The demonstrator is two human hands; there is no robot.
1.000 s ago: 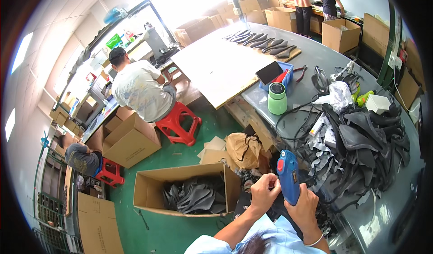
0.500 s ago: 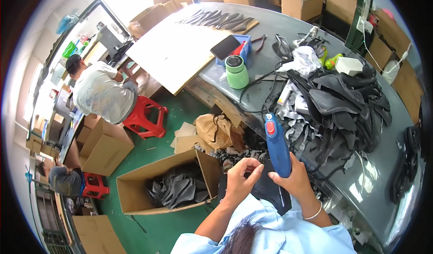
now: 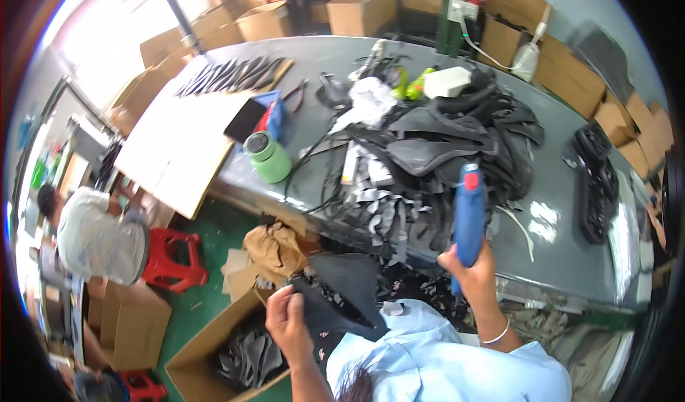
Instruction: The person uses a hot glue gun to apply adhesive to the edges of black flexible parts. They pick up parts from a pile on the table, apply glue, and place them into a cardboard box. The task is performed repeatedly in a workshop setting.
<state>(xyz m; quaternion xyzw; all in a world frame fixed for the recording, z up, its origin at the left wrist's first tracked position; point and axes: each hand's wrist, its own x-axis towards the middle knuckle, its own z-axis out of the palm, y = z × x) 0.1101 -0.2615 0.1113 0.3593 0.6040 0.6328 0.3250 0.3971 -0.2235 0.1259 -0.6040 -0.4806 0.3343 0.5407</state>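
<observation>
In my right hand [image 3: 477,270] is a blue handheld tool [image 3: 469,220] with a red button near its top. My fingers wrap round its lower part, and it stands nearly upright in front of the bench edge. My left hand [image 3: 289,323] has curled fingers at the left edge of a thin black sheet piece [image 3: 349,280], which has a long slot-like opening. The sheet hangs above my lap, between my two hands. Beyond the tool, a heap of black moulded pieces [image 3: 442,141] covers part of the grey bench [image 3: 564,259].
A carton [image 3: 189,363] of black pieces stands at lower left, beside a brown paper bag [image 3: 275,250]. On the bench are a green bottle [image 3: 267,158], a blue bin [image 3: 271,113], pliers [image 3: 296,95] and a pale board [image 3: 178,152]. A person [image 3: 100,234] sits at far left.
My view has swung right. My left hand has moved apart from my right and now grips the black sheet, which has come up into sight. The blue tool stays in my right hand.
</observation>
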